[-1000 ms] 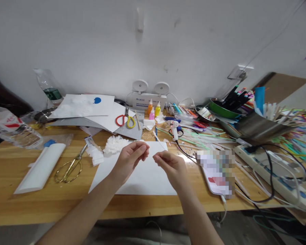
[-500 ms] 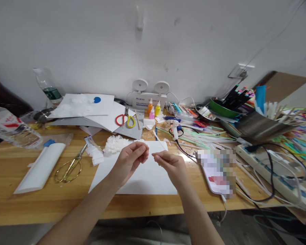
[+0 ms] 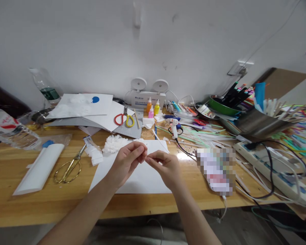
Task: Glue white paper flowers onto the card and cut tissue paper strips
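My left hand and my right hand meet fingertip to fingertip above a white sheet of paper. Both are closed in a pinch. Whatever lies between the fingers is too small or too hidden to name. A fluffy white cluster rests behind my left hand, at the sheet's back left corner. Just beyond my right hand, a thin white strip lies across the sheet's back edge. A white glue gun stands farther back on the right.
Gold-handled scissors and a rolled white sheet lie on the left. Red-and-yellow scissors lie at the back near small paint bottles. To the right are a phone, a power strip and loose cables.
My right hand has moved left, closing the small gap, so its fingertips now touch those of my left hand. The left hand stays nearly in place; the view has shifted slightly.
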### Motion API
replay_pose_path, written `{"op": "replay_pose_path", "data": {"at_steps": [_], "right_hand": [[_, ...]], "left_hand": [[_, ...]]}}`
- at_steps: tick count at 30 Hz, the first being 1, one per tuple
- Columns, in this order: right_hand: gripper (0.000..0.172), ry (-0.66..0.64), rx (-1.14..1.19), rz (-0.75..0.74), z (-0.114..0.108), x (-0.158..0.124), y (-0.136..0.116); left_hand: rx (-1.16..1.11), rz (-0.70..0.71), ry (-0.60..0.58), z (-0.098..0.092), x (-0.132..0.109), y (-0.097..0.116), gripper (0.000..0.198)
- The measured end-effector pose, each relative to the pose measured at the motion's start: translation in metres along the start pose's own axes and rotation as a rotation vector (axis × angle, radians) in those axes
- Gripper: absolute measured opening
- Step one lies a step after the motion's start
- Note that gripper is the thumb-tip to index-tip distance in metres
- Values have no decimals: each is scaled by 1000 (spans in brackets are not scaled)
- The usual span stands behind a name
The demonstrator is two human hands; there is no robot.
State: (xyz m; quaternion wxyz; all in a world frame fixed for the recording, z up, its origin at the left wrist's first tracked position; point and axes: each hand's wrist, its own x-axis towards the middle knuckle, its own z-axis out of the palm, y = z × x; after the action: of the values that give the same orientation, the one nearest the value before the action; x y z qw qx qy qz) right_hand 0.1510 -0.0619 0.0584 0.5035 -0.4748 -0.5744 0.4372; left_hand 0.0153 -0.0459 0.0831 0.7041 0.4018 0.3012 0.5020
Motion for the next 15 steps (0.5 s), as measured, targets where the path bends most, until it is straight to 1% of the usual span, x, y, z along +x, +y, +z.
{"op": "replay_pose_path", "data": {"at_steps": [2,5,10,12,15], "right_hand": [[12,-3,-22,-7,-1,-1,-1],[14,-30,22,31,-5,-2,0],[17,9,81,81,-14,-2,1],[17,18,95,89,-16,-2,0],[18,14,119,97,-18,-3,-1]], "left_hand": [[2,7,-6,-2,0,0,9],[2,16,-4,-7,-2,-1,9],[41,33,37,-15,-5,-6,9],[101,57,78,-18,-6,-9,8],[248,130,170,-22,-5,-14,7]]}}
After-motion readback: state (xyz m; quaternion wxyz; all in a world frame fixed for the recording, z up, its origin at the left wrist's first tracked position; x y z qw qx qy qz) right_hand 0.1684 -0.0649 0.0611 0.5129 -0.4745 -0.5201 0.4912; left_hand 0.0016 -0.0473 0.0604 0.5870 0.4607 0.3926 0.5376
